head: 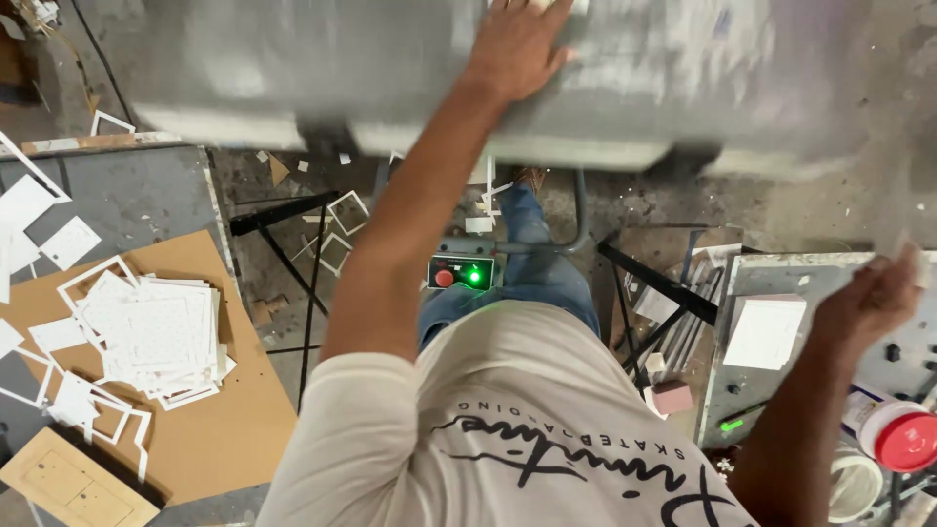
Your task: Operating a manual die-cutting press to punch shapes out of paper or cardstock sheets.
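Note:
My left hand [517, 44] lies flat, fingers spread, on a wide grey machine surface [293, 68] that runs across the top of the view and is blurred. My right hand [872, 301] is raised over a grey metal side table [771, 273] at the right. Its fingers are pinched on a small white piece [908, 256], which is blurred. Between my arms I see my white shirt and blue jeans.
A small control box [461, 273] with a red button and a lit green light sits below the machine. A stack of white cut sheets [156, 337] lies on brown cardboard [224, 429] at left. A white block [766, 332], a red-lidded can [903, 434] and a pink block [672, 397] are at right.

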